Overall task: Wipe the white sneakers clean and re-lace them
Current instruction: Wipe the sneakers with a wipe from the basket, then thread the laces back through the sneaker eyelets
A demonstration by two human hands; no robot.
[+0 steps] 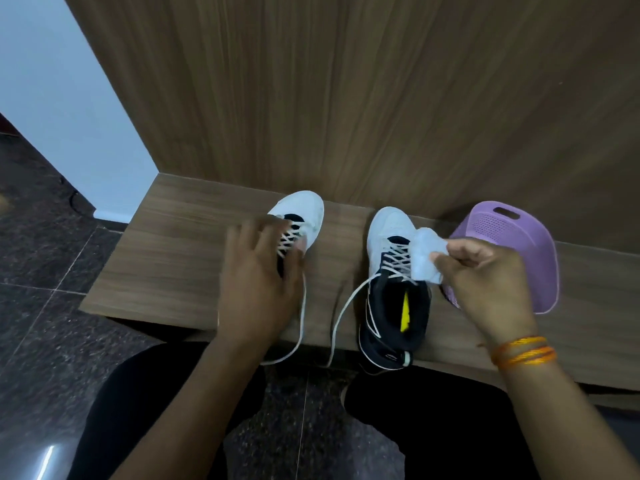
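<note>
Two white sneakers with dark tongues and collars stand on a low wooden ledge point(173, 258), toes pointing at the wall. My left hand point(258, 282) lies over the left sneaker point(304, 209), fingers spread across its laces and covering its rear half. The right sneaker point(391, 237) is laced, and its loose lace ends trail over the ledge's front edge. A yellow insole label shows inside it. My right hand point(485, 275) pinches a crumpled white cloth point(424, 254) just above that sneaker's right side.
A purple plastic basin point(526, 233) leans on its side against the wood-panelled wall point(346, 98), right behind my right hand. Dark stone floor point(41, 271) lies left of and below the ledge. My knees in black trousers are in front of it.
</note>
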